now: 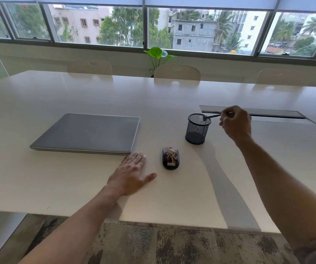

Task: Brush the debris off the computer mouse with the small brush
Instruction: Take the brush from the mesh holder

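Observation:
A black computer mouse (pixel 170 158) lies on the white table (pixel 172 96), with brownish debris scattered over its top. My left hand (pixel 130 174) rests flat on the table just left of the mouse, fingers straight, thumb pointing toward it. My right hand (pixel 236 122) pinches the dark handle of a small brush (pixel 209 117). The brush's pale bristle end hangs over the rim of a black mesh pen cup (pixel 197 130), which stands behind and to the right of the mouse.
A closed grey laptop (pixel 88 133) lies left of the mouse. A cable slot (pixel 275 115) is cut into the table behind my right hand. White chairs (pixel 177 72) line the far side. The near table edge runs below my forearms.

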The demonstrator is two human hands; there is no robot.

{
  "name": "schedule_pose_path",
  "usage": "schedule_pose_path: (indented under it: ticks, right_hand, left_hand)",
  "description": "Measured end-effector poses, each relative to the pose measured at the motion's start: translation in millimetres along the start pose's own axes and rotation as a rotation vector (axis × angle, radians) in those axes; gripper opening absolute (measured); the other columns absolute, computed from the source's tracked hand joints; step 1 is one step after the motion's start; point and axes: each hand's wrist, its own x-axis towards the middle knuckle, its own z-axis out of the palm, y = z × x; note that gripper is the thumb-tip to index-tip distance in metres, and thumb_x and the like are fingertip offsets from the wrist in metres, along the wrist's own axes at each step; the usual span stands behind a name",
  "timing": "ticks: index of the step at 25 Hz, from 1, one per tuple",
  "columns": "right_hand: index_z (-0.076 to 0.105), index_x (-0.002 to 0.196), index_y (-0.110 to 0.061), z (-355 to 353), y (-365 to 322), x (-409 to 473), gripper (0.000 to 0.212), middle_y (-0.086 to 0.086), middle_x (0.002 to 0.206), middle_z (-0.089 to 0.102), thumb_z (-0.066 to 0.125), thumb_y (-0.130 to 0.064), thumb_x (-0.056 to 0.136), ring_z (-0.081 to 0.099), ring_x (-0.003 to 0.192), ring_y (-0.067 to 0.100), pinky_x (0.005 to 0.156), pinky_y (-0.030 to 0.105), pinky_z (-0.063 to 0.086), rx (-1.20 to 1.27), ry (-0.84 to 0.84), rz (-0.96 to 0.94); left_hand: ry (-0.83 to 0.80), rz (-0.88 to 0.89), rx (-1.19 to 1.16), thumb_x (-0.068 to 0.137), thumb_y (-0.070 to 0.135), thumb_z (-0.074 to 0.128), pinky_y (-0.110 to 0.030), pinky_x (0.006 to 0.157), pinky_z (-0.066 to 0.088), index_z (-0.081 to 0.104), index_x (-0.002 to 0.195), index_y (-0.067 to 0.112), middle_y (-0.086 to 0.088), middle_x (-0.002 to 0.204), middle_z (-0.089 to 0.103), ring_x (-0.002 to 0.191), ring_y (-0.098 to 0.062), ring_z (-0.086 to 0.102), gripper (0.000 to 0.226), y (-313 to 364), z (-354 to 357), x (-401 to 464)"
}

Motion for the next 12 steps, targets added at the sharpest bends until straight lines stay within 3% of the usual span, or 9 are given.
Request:
schedule_pose_path:
  ticks: [3, 6, 12]
  right_hand:
    - [0.067, 0.095, -0.012, -15.2, 1.9, -20.8, 0.006, 0.007, 0.074, 0.071, 0.061, -0.011, 0.095, 0.072, 0.060, 0.020, 0.076, 0.043, 0.064, 0.327, 0.071, 0.177]
    - [0.062, 0.089, -0.010, -23.7, 4.4, -49.3, 0.012, 0.004, 0.065, 0.069, 0.058, -0.009, 0.100, 0.068, 0.049, 0.014, 0.062, 0.033, 0.063, 0.630, 0.020, 0.295]
    - [0.059, 0.080, -0.009, -13.4, 17.8, -120.0, 0.023, 0.001, 0.054, 0.067, 0.058, -0.014, 0.102, 0.064, 0.045, 0.012, 0.058, 0.025, 0.061, 0.862, -0.109, 0.481]
  left_hand:
    - [-0.006, 0.005, 0.005, 0.076, 0.088, 0.003, -0.024, 0.117, -0.010, 0.008, 0.159, 0.016, 0.000, 0.168, 0.003, 0.153, -0.010, -0.004, 0.110, 0.5, 0.5, -0.4]
    - [-0.021, 0.010, 0.003, 0.078, 0.086, 0.004, -0.027, 0.119, -0.009, 0.007, 0.159, 0.015, -0.001, 0.168, 0.002, 0.153, -0.011, -0.004, 0.108, 0.8, 0.7, -0.5]
    - [0.010, 0.061, -0.100, 0.074, 0.091, 0.026, -0.034, 0.124, 0.007, 0.011, 0.159, 0.013, -0.004, 0.166, 0.017, 0.153, -0.015, 0.012, 0.116, 4.2, -7.9, -1.7]
